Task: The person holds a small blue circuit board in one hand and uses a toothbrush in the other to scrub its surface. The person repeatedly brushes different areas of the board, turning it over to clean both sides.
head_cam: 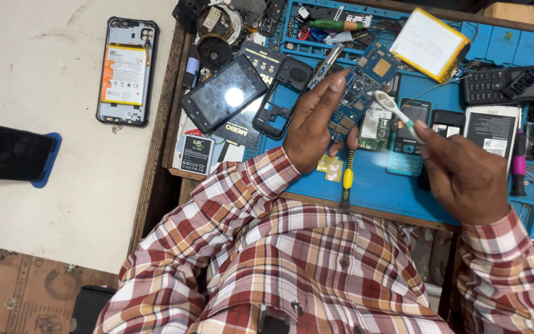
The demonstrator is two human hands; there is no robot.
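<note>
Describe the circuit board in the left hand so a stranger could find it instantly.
Start at the blue work mat covering the cluttered bench. Near its top centre, the left hand holds up a blue, gold-patched circuit board, the only bare board lifted off the mat, with a white brush touching it.

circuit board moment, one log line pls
left hand holds circuit board | right hand holds toothbrush, head at board | over blue mat

Blue circuit board point(361, 86), white brush point(395, 110), blue mat point(397, 188)

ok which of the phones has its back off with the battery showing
The phone lying alone on the white table, far left of the blue mat; its yellow battery is exposed.
</note>
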